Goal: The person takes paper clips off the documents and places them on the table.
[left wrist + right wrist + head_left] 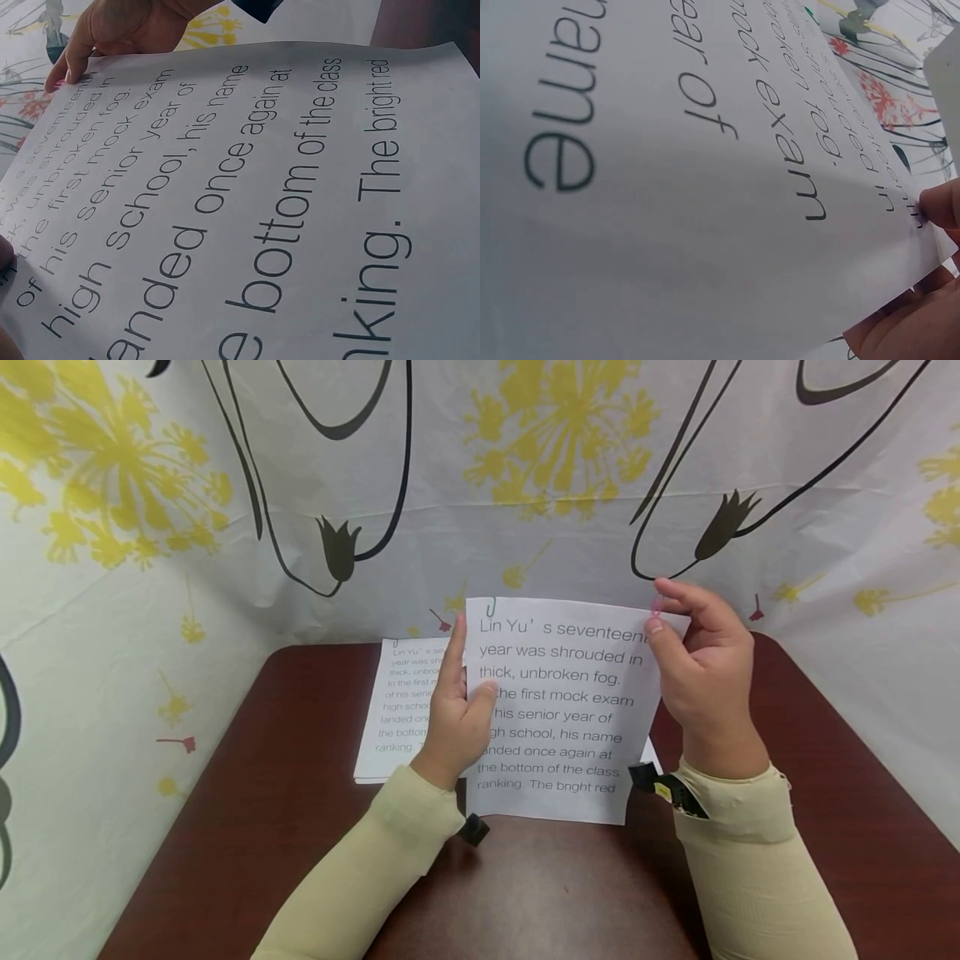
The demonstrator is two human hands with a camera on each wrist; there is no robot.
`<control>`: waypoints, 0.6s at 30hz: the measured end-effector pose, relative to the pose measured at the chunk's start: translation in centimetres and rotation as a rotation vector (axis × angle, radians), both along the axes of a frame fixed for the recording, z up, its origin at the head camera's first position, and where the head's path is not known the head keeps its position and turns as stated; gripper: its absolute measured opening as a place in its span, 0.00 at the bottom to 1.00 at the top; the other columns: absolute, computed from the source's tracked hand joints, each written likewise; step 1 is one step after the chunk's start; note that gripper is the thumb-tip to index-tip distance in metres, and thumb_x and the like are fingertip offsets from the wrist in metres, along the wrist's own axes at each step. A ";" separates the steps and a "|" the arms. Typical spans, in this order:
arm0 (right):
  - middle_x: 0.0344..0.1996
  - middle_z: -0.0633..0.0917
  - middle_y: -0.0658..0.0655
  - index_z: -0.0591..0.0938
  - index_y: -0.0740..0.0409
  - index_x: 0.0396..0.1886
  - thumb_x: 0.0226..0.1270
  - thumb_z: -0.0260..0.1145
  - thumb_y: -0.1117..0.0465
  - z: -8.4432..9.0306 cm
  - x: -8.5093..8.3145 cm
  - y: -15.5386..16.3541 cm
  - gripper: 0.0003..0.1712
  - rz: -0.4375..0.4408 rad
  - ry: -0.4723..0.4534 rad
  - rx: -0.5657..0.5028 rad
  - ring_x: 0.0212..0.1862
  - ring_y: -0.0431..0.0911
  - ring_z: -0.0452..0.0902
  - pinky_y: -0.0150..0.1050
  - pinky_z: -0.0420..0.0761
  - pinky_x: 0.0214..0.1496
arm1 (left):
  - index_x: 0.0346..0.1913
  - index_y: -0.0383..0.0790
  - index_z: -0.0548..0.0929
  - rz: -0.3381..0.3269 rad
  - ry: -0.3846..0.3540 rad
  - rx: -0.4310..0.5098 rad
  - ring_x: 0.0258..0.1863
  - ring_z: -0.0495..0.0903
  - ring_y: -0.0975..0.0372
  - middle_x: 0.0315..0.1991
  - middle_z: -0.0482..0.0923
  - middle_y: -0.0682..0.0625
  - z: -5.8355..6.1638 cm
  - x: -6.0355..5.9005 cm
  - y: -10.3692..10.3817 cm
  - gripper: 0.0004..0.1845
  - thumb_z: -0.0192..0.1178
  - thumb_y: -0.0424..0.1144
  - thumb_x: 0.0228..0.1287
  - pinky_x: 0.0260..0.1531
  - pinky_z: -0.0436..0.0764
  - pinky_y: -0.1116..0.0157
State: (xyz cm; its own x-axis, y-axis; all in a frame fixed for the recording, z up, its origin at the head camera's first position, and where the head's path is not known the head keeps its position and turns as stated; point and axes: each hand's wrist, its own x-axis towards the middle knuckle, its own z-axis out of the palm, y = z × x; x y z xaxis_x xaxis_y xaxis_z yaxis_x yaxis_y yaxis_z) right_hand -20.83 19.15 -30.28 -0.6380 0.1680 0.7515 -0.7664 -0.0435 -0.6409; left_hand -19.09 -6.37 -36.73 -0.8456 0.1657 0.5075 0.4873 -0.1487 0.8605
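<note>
Left hand (457, 718) covering the held sheet's (558, 710) line starts, second sheet (393, 710) partly hidden behind both, its print too small to read

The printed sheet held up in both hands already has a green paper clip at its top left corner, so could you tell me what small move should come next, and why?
Probably push the pink clip down onto the top right corner. The right hand pinches that clip at the corner of the printed sheet, while the left hand grips the left edge, and the green paper clip already sits at the top left.
</note>
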 end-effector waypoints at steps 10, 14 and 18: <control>0.37 0.84 0.56 0.83 0.77 0.57 0.64 0.61 0.81 0.2 0.0 -0.1 0.21 0.000 0.023 -0.022 0.33 0.44 0.80 0.29 0.82 0.32 | 0.87 0.63 0.39 -0.006 0.003 0.003 0.51 0.91 0.52 0.69 0.80 0.53 0.0 0.0 0.0 0.48 0.43 0.21 0.75 0.37 0.91 0.56; 0.37 0.84 0.56 0.82 0.79 0.57 0.64 0.61 0.81 0.2 0.0 -0.1 0.21 -0.004 0.036 -0.023 0.33 0.44 0.80 0.29 0.82 0.33 | 0.87 0.63 0.39 -0.008 0.005 0.007 0.51 0.91 0.51 0.69 0.80 0.53 0.0 0.0 0.0 0.49 0.43 0.21 0.75 0.37 0.91 0.56; 0.36 0.85 0.56 0.82 0.79 0.57 0.64 0.61 0.82 0.3 0.0 -0.2 0.21 -0.002 0.046 -0.031 0.34 0.45 0.80 0.29 0.81 0.32 | 0.86 0.68 0.41 -0.010 0.001 0.011 0.51 0.91 0.51 0.70 0.80 0.53 0.0 0.0 0.0 0.50 0.43 0.21 0.75 0.38 0.91 0.55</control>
